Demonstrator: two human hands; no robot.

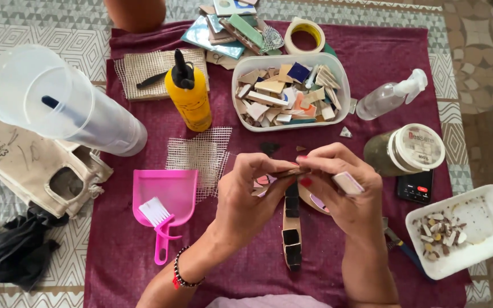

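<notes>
Just above the dark tile strip, the left hand and right hand are pinching a thin tile piece, which risks slipping onto the strip if either grip loosens.

two hands are seen. one yellow glue bottle, one spray bottle, one roll of tape, one pink dustpan, one lidded jar and two mesh pieces are counted; tile pieces are too many to be counted.
</notes>
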